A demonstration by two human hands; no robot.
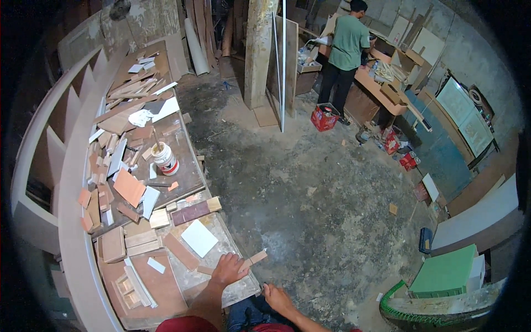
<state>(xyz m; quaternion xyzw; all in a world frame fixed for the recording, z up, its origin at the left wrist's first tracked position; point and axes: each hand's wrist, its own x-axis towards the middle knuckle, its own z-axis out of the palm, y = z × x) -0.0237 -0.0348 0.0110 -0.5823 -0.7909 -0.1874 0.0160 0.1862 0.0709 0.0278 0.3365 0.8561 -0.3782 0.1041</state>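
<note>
My left hand (pixel 227 269) is closed over a narrow wooden strip (pixel 255 258) at the near right corner of the workbench (pixel 224 290). One end of the strip juts past the bench edge, with a small light piece at its tip. Off that same corner, my right hand (pixel 278 299) is closed, with a small dark tip showing by its thumb; what it grips is mostly hidden. Close to my left hand lie a white square panel (pixel 199 238) and a brown board piece (pixel 181 252).
Wood offcuts (pixel 130 188) clutter the bench around an open white jar (pixel 165 160) with a brush in it. A post (pixel 259 55) stands beyond. Another person (pixel 345 47) works at a far bench. A green box (pixel 442 271) and coiled green hose (pixel 390 310) lie right.
</note>
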